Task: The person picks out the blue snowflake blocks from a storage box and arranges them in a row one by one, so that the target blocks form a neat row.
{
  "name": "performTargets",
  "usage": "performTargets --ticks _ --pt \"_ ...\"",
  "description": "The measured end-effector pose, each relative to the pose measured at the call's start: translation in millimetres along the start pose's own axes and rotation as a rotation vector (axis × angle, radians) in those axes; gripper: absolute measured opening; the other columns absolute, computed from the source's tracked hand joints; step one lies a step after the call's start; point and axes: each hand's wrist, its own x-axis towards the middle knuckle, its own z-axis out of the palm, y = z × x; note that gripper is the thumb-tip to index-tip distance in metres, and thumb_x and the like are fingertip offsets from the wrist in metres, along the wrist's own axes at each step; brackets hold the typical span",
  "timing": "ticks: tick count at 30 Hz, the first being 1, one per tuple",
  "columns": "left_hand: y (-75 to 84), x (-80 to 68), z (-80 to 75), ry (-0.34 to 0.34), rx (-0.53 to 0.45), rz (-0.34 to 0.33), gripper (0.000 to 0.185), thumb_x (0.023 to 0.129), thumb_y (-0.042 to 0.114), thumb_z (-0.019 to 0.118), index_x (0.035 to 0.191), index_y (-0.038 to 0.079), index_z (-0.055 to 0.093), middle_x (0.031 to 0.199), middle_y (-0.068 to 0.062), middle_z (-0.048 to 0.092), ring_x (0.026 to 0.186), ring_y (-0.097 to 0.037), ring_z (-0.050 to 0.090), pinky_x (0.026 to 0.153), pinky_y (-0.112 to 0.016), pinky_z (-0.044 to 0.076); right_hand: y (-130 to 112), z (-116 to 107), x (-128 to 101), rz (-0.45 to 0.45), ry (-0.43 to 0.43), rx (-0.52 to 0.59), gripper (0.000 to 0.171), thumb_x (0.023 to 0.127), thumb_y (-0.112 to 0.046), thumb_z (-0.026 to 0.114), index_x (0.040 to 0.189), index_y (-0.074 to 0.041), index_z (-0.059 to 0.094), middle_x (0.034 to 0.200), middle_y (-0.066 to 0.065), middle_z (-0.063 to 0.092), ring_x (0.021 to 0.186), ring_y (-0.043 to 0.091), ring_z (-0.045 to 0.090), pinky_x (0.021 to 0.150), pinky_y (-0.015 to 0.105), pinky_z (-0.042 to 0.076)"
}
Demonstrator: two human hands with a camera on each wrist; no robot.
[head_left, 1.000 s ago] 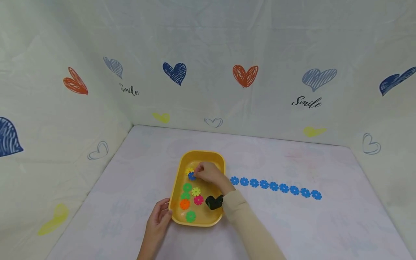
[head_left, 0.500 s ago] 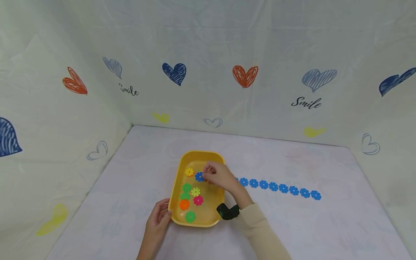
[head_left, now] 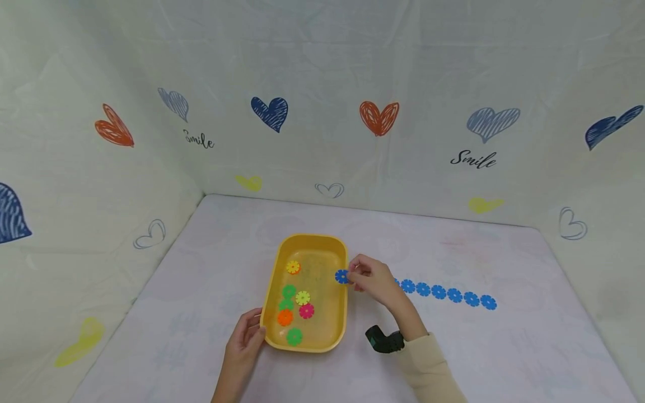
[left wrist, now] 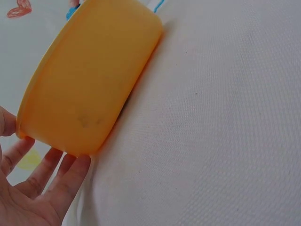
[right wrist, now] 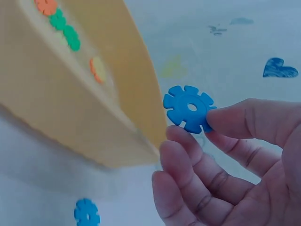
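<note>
My right hand (head_left: 372, 277) pinches a blue flower-shaped disc (right wrist: 189, 108) between thumb and index finger. The disc is held up at the right rim of a yellow plastic tray (head_left: 346, 319). In the right wrist view its notched edge and centre hole show clearly. My left hand (head_left: 243, 346) holds the tray's near left corner, thumb by the rim and fingers against the outer wall (left wrist: 94, 75). Inside the tray lie several more discs: yellow ones, green ones, an orange disc (head_left: 285, 318) and a pink disc (head_left: 307, 311).
Right of the tray a row of blue discs (head_left: 439, 292) runs across the white cloth-covered table (head_left: 504, 347); my right hand hides its left end. A pale curtain (head_left: 322, 67) printed with hearts rises behind the table. A black wrist camera (head_left: 384, 339) sits on my right wrist.
My right hand has carried the blue disc rightward, from beside the yellow disc inside the tray to its right rim. My left hand and the tray have stayed in place.
</note>
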Motion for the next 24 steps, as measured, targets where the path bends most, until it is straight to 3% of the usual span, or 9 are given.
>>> performTargets --ticks 3,9,15,24 --pt "0.5 0.2 -0.7 0.006 0.011 -0.013 0.036 0.091 0.023 0.054 0.125 0.017 0.045 0.12 -0.008 0.054 0.104 -0.013 0.056 0.083 -0.016 0.048 8 -8 -5 -0.003 0.033 0.034 0.01 0.085 -0.014 0.06 0.089 -0.006 0.057 0.076 0.015 0.063 0.064 0.025 0.058 0.062 0.034 0.053" --pt "-0.2 1.5 -0.7 0.01 0.01 -0.001 0.035 0.09 0.02 0.054 0.124 0.017 0.046 0.119 -0.008 0.055 0.102 -0.013 0.057 0.081 -0.014 0.047 24 -24 -14 0.047 0.119 0.06 0.017 0.086 -0.017 0.06 0.095 -0.003 0.057 0.081 0.015 0.063 0.065 0.019 0.058 0.061 0.022 0.051" --pt "-0.4 1.5 -0.5 0.005 0.012 0.0 0.035 0.09 0.021 0.054 0.124 0.016 0.046 0.118 -0.009 0.055 0.101 -0.012 0.057 0.081 -0.014 0.047 45 -41 -25 0.099 0.191 0.065 0.022 0.088 -0.021 0.058 0.098 -0.002 0.056 0.085 0.019 0.062 0.073 0.028 0.061 0.064 0.02 0.051" --pt "0.9 1.6 1.5 0.005 0.026 -0.008 0.037 0.091 0.023 0.054 0.125 0.016 0.045 0.119 -0.01 0.054 0.102 -0.015 0.056 0.081 -0.016 0.048 83 -65 -45 0.163 0.288 0.049 0.03 0.09 -0.027 0.055 0.104 0.0 0.054 0.088 0.017 0.061 0.072 0.018 0.06 0.064 0.018 0.051"
